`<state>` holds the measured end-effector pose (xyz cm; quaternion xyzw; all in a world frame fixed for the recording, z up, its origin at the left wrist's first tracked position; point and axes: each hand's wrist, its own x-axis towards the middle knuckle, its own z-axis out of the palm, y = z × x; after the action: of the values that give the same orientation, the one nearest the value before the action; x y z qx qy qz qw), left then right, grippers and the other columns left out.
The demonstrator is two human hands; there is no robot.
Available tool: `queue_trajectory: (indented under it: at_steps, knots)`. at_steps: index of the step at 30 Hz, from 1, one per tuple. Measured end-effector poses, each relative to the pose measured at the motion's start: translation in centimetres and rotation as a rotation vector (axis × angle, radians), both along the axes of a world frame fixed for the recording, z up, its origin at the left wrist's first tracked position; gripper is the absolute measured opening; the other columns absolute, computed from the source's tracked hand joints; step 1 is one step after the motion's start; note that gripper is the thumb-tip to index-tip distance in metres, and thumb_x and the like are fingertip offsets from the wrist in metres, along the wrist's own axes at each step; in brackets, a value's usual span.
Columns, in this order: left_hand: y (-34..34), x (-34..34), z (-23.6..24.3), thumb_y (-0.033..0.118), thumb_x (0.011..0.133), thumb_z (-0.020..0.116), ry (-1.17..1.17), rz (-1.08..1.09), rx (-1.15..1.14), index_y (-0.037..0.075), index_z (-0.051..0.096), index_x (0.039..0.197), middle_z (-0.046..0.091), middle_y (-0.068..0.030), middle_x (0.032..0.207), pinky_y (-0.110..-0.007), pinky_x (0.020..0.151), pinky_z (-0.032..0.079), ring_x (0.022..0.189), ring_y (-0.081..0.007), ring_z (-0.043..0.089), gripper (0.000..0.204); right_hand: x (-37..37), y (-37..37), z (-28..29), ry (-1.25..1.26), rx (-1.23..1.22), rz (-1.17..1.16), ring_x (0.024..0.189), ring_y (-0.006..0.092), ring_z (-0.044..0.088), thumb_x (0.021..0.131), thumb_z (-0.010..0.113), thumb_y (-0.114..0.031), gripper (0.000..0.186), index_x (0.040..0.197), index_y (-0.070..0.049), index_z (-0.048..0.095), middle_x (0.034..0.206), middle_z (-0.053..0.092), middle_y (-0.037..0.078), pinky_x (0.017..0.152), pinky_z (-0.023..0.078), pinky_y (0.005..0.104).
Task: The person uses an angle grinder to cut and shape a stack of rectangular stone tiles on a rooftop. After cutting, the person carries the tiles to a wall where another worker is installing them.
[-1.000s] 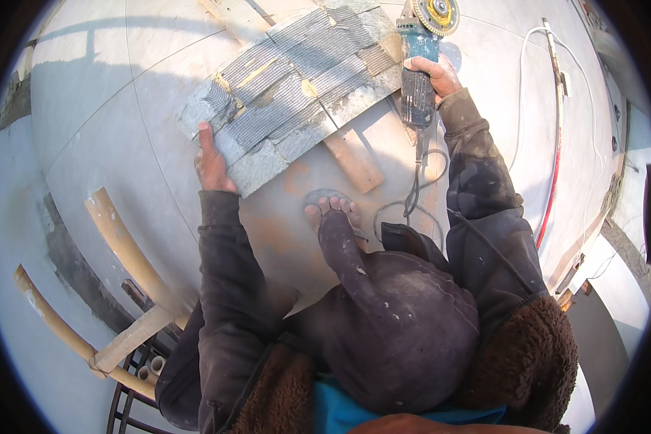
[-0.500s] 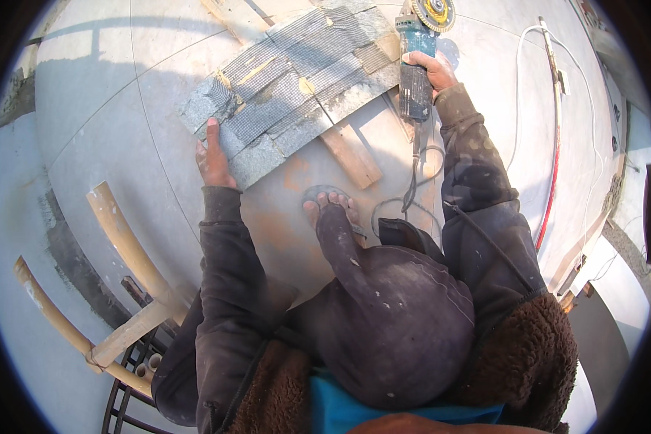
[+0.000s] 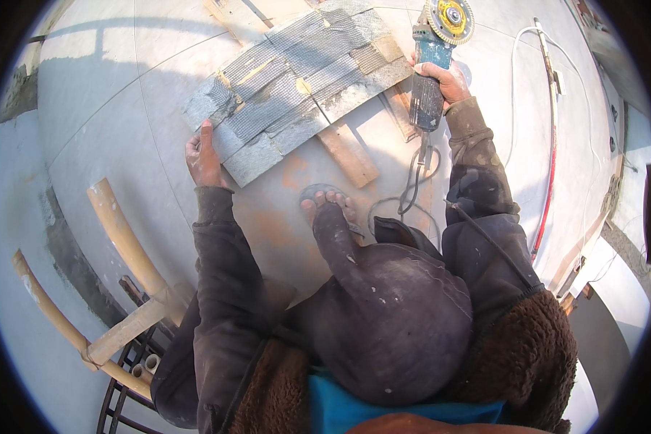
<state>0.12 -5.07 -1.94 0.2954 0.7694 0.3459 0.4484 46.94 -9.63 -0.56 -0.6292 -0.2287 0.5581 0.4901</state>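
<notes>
My right hand [image 3: 448, 81] is wrapped round the body of a blue-green and black angle grinder [image 3: 428, 94]. The grinder's yellow-centred cutting disc [image 3: 452, 18] points away from me, to the right of a grey stone cladding panel [image 3: 289, 94]. Mesh backing covers most of the panel's upper face, and a dark straight gap runs in from its near edge. At the panel's left corner my left hand [image 3: 204, 163] grips the edge, thumb on top and fingers partly hidden. Wooden pieces [image 3: 349, 155] lie under the panel.
The grinder's dark cord [image 3: 405, 206] loops on the tiled floor beside my sandalled foot [image 3: 330, 202]. Bamboo poles [image 3: 126, 235] tied together stand at the left. On the right lie a red-and-white pole [image 3: 550, 145] and a white cable [image 3: 517, 94].
The angle grinder has moved right, away from the panel's right edge, and its disc has turned more toward view. My left hand has shifted slightly left along the panel's corner.
</notes>
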Motion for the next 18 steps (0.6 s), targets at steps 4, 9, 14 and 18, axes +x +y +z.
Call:
queue_trajectory:
  at_steps: [4, 9, 14, 18]
  knots:
    - [-1.1, 2.9, 3.6, 0.042, 0.093, 0.069, 0.306, 0.035, 0.224, -0.002, 0.053, 0.118, 0.058, -0.0106, 0.112, -0.035, 0.095, 0.045, 0.107, -0.0213, 0.055, 0.053, 0.8, -2.3, 2.4, 0.049, 0.054, -0.049, 0.079, 0.0189, 0.069, 0.083, 0.070, -0.007, 0.047, 0.126, 0.005, 0.056, 0.106, 0.068, 0.017, 0.069, 0.060, 0.0294]
    - [-6.4, 14.5, 8.8, 0.030, 0.089, 0.077, -0.135, -0.722, 0.348, 0.000, 0.049, 0.127, 0.062, -0.0103, 0.116, -0.037, 0.094, 0.049, 0.105, -0.0213, 0.061, 0.056, -0.5, -5.6, 5.6, 0.010, 0.039, -0.232, 0.086, 0.0200, 0.069, 0.083, 0.069, -0.007, 0.043, 0.122, 0.003, 0.054, 0.105, 0.065, 0.014, 0.072, 0.060, 0.0321]
    - [-13.1, 24.1, 8.4, 0.020, 0.081, 0.081, -0.298, -1.277, 0.334, -0.005, 0.014, 0.153, 0.045, -0.0266, 0.139, -0.043, 0.100, 0.047, 0.121, -0.0365, 0.057, 0.102, -3.0, -8.9, 7.8, 0.065, 0.180, -0.312, 0.091, 0.0226, 0.067, 0.086, 0.064, -0.005, 0.046, 0.129, 0.002, 0.049, 0.106, 0.062, 0.014, 0.087, 0.059, 0.0392]
    - [-14.1, 24.5, 7.9, 0.007, 0.082, 0.073, -0.324, -1.360, 0.324, -0.007, 0.009, 0.154, 0.041, -0.0305, 0.139, -0.045, 0.102, 0.045, 0.124, -0.0423, 0.051, 0.097, -2.4, -10.6, 8.7, 0.188, 0.092, -0.225, 0.093, 0.0231, 0.067, 0.087, 0.062, -0.005, 0.049, 0.133, 0.000, 0.047, 0.106, 0.061, 0.012, 0.089, 0.059, 0.0427]
